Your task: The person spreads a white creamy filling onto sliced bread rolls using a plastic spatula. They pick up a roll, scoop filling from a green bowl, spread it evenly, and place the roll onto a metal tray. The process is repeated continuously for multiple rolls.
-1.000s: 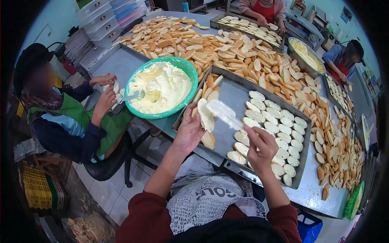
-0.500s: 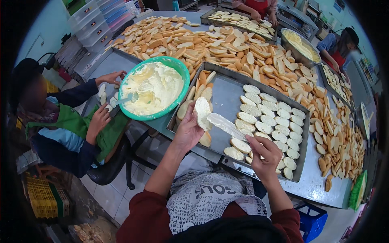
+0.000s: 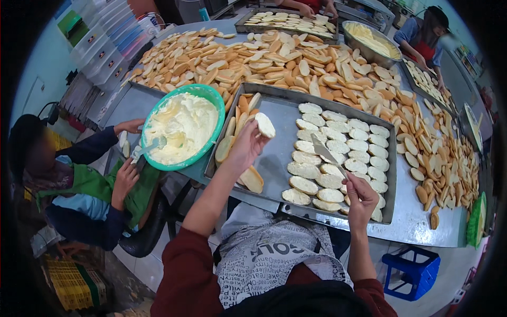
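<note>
One left-hand grip (image 3: 247, 147) pinched a pale bread slice (image 3: 265, 126) near frame centre; the right-hand grip (image 3: 361, 198) held a spatula (image 3: 328, 152) over the tray (image 3: 276, 158), right of centre.

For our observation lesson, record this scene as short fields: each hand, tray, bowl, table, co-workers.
Left hand: pinching an oval bread slice above the tray
Right hand: gripping a spatula over the rows
Tray: pale-topped slices in rows at right, plain bread pieces at left
Bowl: green, holding creamy spread, left of the tray
Table: large bread pile beyond the tray
Co-workers: one in a green apron at left; two in red aprons on the far side
</note>
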`<action>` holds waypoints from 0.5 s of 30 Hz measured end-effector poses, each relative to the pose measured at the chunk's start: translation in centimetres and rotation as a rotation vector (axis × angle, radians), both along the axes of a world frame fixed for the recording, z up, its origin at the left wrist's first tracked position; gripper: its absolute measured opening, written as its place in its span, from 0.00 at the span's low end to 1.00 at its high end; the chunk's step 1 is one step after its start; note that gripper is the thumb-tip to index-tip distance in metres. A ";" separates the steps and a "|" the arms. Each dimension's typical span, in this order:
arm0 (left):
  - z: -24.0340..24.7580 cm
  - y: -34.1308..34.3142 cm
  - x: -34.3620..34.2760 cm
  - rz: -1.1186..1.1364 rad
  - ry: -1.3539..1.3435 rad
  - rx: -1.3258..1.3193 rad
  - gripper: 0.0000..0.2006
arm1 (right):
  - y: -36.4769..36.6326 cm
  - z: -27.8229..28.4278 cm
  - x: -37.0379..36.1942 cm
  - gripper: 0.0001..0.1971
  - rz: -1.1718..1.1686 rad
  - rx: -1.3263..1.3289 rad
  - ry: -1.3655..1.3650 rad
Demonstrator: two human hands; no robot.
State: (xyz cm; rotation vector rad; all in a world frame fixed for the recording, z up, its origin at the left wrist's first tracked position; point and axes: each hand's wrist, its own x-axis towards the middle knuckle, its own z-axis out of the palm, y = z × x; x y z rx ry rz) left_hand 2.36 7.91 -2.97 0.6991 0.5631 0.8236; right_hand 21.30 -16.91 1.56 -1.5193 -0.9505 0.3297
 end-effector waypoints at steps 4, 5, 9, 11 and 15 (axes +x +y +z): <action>-2.8 4.9 4.4 0.030 0.171 0.117 0.16 | -1.5 -1.0 1.1 0.11 -0.083 0.021 0.090; -3.2 5.7 5.3 0.020 0.222 0.149 0.17 | -1.9 -1.2 1.3 0.11 -0.105 0.026 0.102; -6.3 9.4 8.2 0.039 0.311 0.183 0.22 | -3.1 -1.9 2.4 0.11 -0.146 0.022 0.132; -7.3 10.0 9.8 0.099 0.440 0.243 0.23 | -3.7 -2.0 2.6 0.11 -0.161 -0.009 0.169; -9.8 12.5 10.6 0.137 0.831 0.719 0.24 | -4.3 -2.6 3.2 0.11 -0.200 -0.053 0.174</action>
